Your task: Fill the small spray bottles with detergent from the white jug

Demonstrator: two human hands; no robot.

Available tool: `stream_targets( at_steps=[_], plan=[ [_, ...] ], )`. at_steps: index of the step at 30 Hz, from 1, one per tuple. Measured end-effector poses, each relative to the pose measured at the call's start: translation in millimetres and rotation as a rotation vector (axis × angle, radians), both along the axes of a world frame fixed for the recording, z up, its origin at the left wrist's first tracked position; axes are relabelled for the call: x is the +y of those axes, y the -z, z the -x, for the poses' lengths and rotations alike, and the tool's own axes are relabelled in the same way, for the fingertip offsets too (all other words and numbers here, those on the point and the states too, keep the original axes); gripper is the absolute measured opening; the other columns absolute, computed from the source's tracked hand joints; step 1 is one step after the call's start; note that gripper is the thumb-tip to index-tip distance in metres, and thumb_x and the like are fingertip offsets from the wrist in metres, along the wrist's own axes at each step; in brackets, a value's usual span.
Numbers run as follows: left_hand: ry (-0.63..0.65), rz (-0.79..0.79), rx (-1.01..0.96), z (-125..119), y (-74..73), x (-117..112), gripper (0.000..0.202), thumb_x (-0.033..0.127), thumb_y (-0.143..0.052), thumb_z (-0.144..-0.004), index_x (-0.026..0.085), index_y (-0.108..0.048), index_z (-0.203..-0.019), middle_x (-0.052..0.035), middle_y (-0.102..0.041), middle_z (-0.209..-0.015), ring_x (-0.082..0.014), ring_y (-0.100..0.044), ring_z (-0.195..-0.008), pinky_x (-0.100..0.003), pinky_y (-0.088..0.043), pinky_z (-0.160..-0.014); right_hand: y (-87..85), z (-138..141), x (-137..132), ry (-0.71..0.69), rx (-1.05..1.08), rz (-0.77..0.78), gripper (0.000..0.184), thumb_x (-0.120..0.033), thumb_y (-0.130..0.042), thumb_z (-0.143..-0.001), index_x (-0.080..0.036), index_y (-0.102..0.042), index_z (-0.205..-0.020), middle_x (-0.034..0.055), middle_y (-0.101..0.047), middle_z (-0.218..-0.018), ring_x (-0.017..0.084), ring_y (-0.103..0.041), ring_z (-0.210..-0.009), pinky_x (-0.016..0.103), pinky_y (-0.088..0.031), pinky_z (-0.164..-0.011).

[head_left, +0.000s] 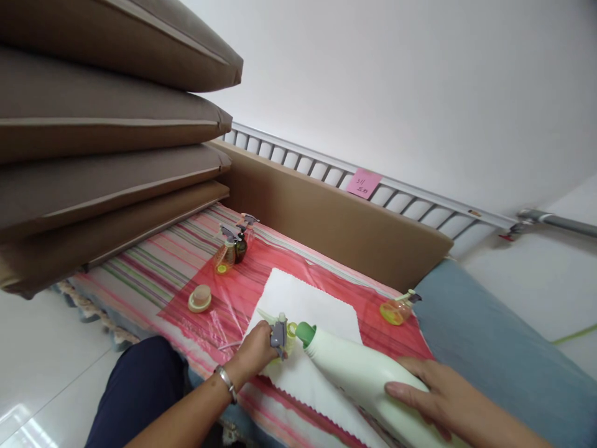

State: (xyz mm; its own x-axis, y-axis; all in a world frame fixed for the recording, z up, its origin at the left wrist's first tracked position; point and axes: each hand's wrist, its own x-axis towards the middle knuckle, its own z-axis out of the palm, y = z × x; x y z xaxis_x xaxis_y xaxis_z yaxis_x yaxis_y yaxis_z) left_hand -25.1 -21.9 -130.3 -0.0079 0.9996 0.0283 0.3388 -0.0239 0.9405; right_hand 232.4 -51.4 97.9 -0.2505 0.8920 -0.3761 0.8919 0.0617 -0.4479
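My left hand [255, 352] is closed around a small spray bottle [282, 333] with a grey trigger head, held over a white cloth [308, 305]. My right hand [436, 392] grips a large white bottle [359, 373] with a green neck [305, 333], tilted so the neck is right beside the small bottle. A metal bracelet sits on my left wrist.
A red plastic sheet [242, 292] covers a striped cloth. On it are a yellow cap [200, 298], two small spray bottles [232, 249] at the back and one lying on its side [397, 308]. Brown cushions [102, 143] are stacked left; a cardboard panel [336, 224] stands behind.
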Motion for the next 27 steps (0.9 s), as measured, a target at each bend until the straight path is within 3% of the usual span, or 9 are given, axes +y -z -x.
stream_targets(
  at_steps=[4,12,19,27],
  plan=[
    [0.008,-0.006,0.026,-1,-1.2,1,0.03,0.02,-0.075,-0.054,0.014,-0.067,-0.083,-0.0021,-0.063,-0.084,-0.0179,-0.058,-0.073,-0.026,-0.042,-0.064,0.5,-6,5,-0.082,0.031,0.038,0.038,-0.055,-0.051,-0.075,-0.018,-0.06,-0.072,-0.0011,-0.053,-0.061,0.012,-0.049,-0.047,0.02,-0.036,-0.038],
    [-0.004,0.008,0.052,-1,-5.9,0,0.023,0.022,-0.075,-0.055,0.013,-0.066,-0.074,-0.0012,-0.062,-0.077,-0.0166,-0.056,-0.066,-0.025,-0.039,-0.059,-1.9,-6,12,-0.099,-0.042,0.006,0.032,-0.05,-0.054,-0.076,-0.019,-0.059,-0.069,-0.0017,-0.052,-0.055,0.012,-0.048,-0.044,0.021,-0.035,-0.037],
    [0.021,0.003,0.016,0,-16.4,-3,0.023,0.022,-0.074,-0.055,0.015,-0.067,-0.076,-0.0017,-0.067,-0.078,-0.0198,-0.059,-0.074,-0.026,-0.042,-0.064,-4.3,-3,16,-0.109,-0.063,0.009,0.029,-0.045,-0.053,-0.076,-0.017,-0.06,-0.072,-0.0016,-0.053,-0.056,0.011,-0.048,-0.043,0.02,-0.034,-0.037],
    [0.012,0.012,0.004,1,-18.3,-5,0.024,0.02,-0.075,-0.054,0.015,-0.067,-0.076,-0.0018,-0.067,-0.08,-0.0202,-0.059,-0.076,-0.027,-0.042,-0.066,-8.1,-1,19,-0.092,-0.08,0.026,0.03,-0.046,-0.054,-0.075,-0.017,-0.06,-0.072,-0.0019,-0.052,-0.055,0.011,-0.047,-0.041,0.021,-0.034,-0.036]
  ],
)
